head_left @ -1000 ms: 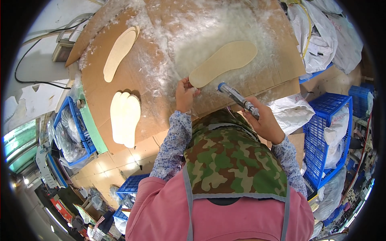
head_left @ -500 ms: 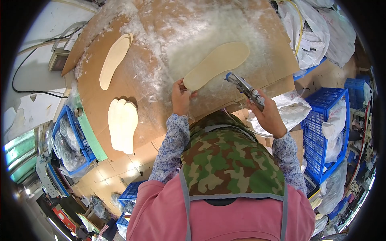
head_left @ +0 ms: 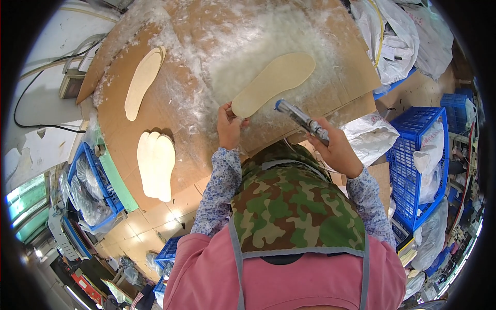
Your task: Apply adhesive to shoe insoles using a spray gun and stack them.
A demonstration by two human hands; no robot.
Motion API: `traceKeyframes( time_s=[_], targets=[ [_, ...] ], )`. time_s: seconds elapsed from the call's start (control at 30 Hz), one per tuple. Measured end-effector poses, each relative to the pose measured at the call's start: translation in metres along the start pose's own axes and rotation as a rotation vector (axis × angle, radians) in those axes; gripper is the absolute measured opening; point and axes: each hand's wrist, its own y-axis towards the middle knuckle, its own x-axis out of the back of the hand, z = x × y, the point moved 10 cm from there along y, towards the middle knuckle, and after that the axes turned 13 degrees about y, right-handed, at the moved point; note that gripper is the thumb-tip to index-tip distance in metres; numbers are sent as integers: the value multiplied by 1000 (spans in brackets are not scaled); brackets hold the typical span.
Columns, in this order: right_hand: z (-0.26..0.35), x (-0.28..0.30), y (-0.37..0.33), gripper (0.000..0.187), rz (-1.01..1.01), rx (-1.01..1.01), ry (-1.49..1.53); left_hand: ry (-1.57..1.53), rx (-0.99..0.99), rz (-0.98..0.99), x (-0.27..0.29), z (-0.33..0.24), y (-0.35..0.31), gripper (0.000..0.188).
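Note:
A cream insole (head_left: 274, 82) lies slanted on the cardboard sheet (head_left: 191, 139), with its heel end toward me. My left hand (head_left: 229, 125) is closed at that heel, fingers and thumb pinching its edge. In my right hand (head_left: 337, 149) is a silver spray gun (head_left: 301, 119) with a blue tip. The tip points up and left, just beside the insole's near edge and apart from it. Farther left lies a thin stack of insoles (head_left: 143, 82), and closer to me a fanned pile of insoles (head_left: 156, 165) rests near the cardboard's left edge.
White fibrous residue (head_left: 181, 46) coats much of the cardboard. Blue crates (head_left: 416, 165) with plastic bags stand on my right. A blue basket (head_left: 93, 181) of clear bags sits at the left. A white bag (head_left: 369, 137) lies beside my right hand.
The spray gun has moved left along the insole's near edge, its tip now closer to the heel end. My left hand keeps its hold, and the view has shifted slightly.

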Motion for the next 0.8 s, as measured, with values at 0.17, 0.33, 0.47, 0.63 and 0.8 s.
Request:
traceKeyframes(
  time_s=[0.17,0.33,0.47,0.63,0.8],
  targets=[
    [-2,21,3,25,-69,43,-38,-31,-13,2,-1,-4,-1,46],
    [-5,37,3,25,-138,56,-44,-30,0,-8,-1,-8,-3,46],
    [-6,49,2,25,-189,68,-58,-3,18,-23,0,-8,-4,42],
    [-16,66,0,25,-279,64,-81,-25,0,-6,0,-8,-3,43],
    [-19,81,-4,25,-366,102,-83,-19,0,9,-1,-5,-2,44]
  ],
)
